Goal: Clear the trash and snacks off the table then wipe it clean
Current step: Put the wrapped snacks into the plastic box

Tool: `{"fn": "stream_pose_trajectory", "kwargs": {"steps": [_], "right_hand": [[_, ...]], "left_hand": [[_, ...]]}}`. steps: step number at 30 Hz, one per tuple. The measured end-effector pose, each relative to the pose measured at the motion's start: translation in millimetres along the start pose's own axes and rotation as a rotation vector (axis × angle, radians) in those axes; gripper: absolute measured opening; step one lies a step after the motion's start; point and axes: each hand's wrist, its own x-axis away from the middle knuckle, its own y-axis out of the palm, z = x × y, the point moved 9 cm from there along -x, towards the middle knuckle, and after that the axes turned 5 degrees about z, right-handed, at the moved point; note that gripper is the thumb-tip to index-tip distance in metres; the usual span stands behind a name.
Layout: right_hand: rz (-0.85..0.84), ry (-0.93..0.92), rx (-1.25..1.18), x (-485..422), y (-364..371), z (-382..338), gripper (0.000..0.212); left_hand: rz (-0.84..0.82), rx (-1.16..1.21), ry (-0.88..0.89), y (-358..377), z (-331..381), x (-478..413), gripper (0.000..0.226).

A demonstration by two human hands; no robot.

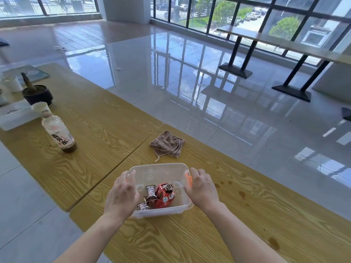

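The left hand (121, 194) and right hand (202, 186) grip the sides of a see-through plastic box (157, 170) on the grainy wooden table (228, 215). Between the hands lie a shiny red snack bag (164, 196) and small twisted candies (150, 192). Just past them sits a soft, crumpled brown cloth (168, 144). Far left stands a bottle (58, 132) marked "开水".

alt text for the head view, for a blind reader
The left hand and right hand grip the sides of a clear plastic container holding a red snack packet and wrapped sweets on a wooden table. A crumpled brown cloth lies beyond it; dark stains spot the wood.
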Motion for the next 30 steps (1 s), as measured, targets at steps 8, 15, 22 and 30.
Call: {"fn": "stream_pose_trajectory", "kwargs": {"steps": [8,15,22,30], "right_hand": [[-0.107,0.028,-0.003,2,22,5,0.052],[-0.029,0.049,-0.052,2,17,7,0.035],[0.013,0.071,-0.029,9,0,24,0.045],[0.129,0.164,-0.027,33,-43,70,0.043]], "left_hand": [[-0.001,0.065,-0.062,1,-14,-5,0.058],[-0.015,0.096,-0.062,-3,-15,-4,0.061],[-0.023,0.101,0.013,-8,10,-9,0.06],[-0.007,0.127,0.157,-4,68,-14,0.053]]}}
